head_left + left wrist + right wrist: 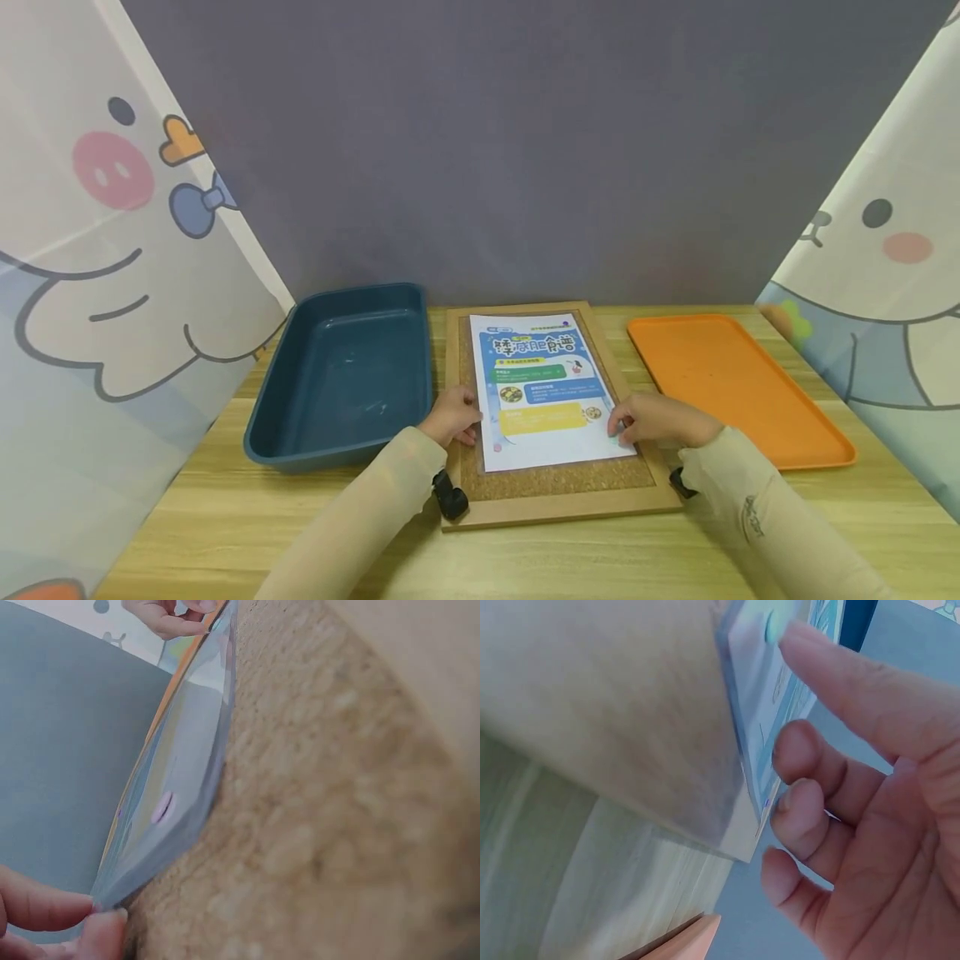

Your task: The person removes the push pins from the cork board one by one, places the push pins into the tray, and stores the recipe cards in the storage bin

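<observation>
A printed poster [540,450] with a blue border and green, blue and yellow panels lies on a cork board [555,483] in a wooden frame. It looks glossy, and its near edge bulges off the cork in the left wrist view. My left hand [452,417] pinches the poster's left edge; thumb and finger [45,904] meet on it in the left wrist view. At the lower right side, my right hand [660,419] touches the poster by a small teal spot [772,626]. Its fingers [799,742] are bent and spread, with gaps between them.
A deep dark blue tray [262,417] stands left of the board. On the right lies a shallow orange tray [742,383]. All sit on a wood-grain table [570,558]. A grey panel [525,167] rises behind, with cartoon-printed sheets on both sides.
</observation>
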The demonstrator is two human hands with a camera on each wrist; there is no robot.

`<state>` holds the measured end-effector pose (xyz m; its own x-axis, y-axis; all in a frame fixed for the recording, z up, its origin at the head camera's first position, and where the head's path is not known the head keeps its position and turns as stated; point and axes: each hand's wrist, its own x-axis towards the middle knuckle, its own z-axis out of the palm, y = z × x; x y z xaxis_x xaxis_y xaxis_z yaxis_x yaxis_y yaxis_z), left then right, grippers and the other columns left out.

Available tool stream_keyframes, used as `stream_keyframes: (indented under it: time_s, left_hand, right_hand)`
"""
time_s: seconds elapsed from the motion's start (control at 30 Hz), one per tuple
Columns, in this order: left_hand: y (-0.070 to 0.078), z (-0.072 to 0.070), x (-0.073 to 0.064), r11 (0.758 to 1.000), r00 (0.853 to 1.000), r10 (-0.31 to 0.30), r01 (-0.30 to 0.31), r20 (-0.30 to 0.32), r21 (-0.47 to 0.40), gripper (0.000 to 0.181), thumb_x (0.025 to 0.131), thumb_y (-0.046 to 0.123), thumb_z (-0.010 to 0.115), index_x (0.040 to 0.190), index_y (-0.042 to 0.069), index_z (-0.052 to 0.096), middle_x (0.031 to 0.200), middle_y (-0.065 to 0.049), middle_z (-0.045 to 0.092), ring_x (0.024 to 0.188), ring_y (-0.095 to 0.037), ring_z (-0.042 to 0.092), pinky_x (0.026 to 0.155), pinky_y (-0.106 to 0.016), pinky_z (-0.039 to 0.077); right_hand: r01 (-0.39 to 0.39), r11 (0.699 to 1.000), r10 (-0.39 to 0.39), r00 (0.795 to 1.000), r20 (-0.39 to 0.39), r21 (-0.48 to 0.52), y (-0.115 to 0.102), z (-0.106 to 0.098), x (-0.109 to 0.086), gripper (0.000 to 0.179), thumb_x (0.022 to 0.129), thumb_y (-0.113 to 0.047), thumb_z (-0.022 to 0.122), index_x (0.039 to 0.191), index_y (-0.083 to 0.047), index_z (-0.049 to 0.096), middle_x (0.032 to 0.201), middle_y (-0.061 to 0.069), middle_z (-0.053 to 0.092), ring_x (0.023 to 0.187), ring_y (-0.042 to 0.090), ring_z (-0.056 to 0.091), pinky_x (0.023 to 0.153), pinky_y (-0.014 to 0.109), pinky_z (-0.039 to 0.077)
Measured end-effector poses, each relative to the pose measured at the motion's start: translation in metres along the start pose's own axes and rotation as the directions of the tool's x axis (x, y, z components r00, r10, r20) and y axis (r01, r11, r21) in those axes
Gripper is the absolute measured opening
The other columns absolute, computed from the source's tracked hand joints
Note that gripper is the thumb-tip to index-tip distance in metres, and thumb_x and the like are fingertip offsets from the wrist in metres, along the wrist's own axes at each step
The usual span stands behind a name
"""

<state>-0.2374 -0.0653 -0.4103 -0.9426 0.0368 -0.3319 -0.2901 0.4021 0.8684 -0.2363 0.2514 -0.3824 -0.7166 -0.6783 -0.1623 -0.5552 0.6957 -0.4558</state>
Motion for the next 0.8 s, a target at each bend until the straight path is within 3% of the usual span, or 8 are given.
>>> stream_keyframes:
  time_s: [0.37,0.8]
  left_hand:
    - [-0.0014,-0.0028,-0.0045,1.000,1.000,-0.004,0.004,0.029,-0.005,0.015,0.090,-0.007,0.056,0.101,-0.002,0.046,0.076,-0.014,0.052,0.049,-0.017,0.048,0.046,-0.028,0.052]
    - [-0.0034,-0.0010,-0.0032,1.000,0.999,0.010,-0.011,0.048,0.002,0.016,0.090,-0.011,0.054,0.102,-0.006,0.046,0.074,-0.016,0.054,0.048,-0.016,0.048,0.045,-0.028,0.051]
  right_hand:
    - [-0.035,0.998,0.037,0.999,0.035,-0.049,-0.0101,-0.0021,0.0027,0.013,0.077,-0.004,0.075,0.081,-0.011,0.065,0.070,-0.008,0.049,0.066,0.007,0.042,0.061,0.023,0.038]
    - [-0.037,0.999,0.039,0.997,0.059,-0.033,-0.0083,-0.0024,0.0022,0.017,0.076,0.001,0.073,0.076,-0.011,0.060,0.068,-0.009,0.048,0.064,0.005,0.041,0.059,0.022,0.039]
